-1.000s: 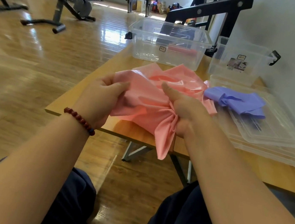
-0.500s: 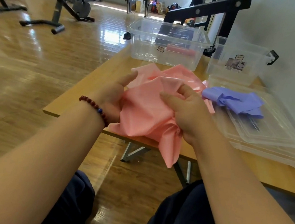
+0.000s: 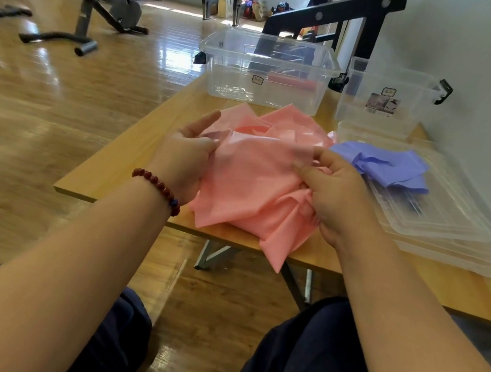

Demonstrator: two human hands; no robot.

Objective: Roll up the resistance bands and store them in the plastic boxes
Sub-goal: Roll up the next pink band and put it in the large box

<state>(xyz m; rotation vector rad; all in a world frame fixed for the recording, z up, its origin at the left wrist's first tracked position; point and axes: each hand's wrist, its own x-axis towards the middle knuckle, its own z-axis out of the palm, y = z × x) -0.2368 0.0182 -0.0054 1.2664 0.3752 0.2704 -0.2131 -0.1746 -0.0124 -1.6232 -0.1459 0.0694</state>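
Right hand [image 3: 333, 199] slid right; left hand [image 3: 183, 162] also grips 1 band [image 3: 247, 183].

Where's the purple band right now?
Head view, right side: the purple band lies crumpled on the stacked clear lids, just right of the pink band and in front of the smaller plastic box.

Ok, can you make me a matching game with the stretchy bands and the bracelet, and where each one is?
Things:
1. crumpled pink resistance band
2. purple resistance band
3. rolled-up pink band
4. dark red bead bracelet

Places:
A. round the wrist of the left hand
B. inside the big clear plastic box
C. pinched by the left hand and the right hand
D. lying on the stacked clear plastic lids

Pairs: 1-C, 2-D, 3-B, 4-A.
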